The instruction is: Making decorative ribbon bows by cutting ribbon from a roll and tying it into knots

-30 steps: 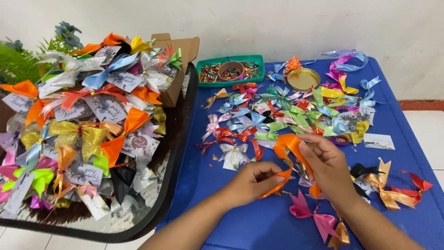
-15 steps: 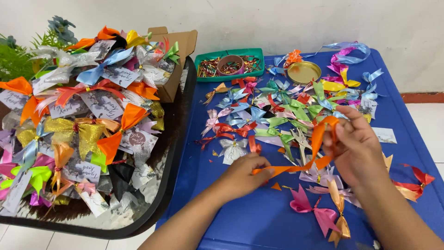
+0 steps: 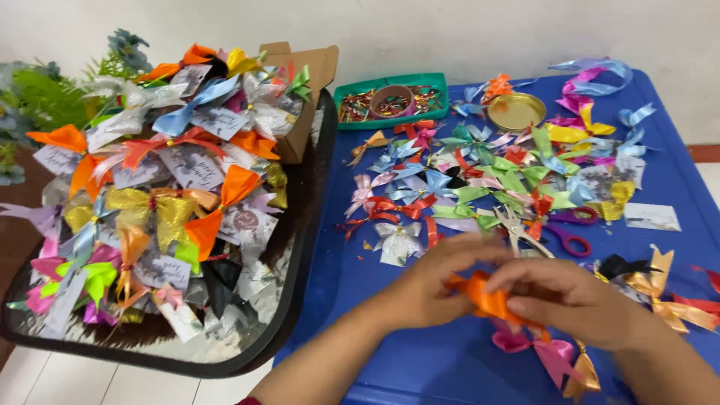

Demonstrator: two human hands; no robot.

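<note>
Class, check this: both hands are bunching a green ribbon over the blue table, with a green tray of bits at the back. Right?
Not quite. In the head view the ribbon between the left hand and right hand is orange, not green. The blue table and green tray are as stated.

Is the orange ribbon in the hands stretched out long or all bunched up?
Bunched up. The orange ribbon sits folded into a small wad, pinched between the left hand and the right hand, with no long tail trailing out.
</note>
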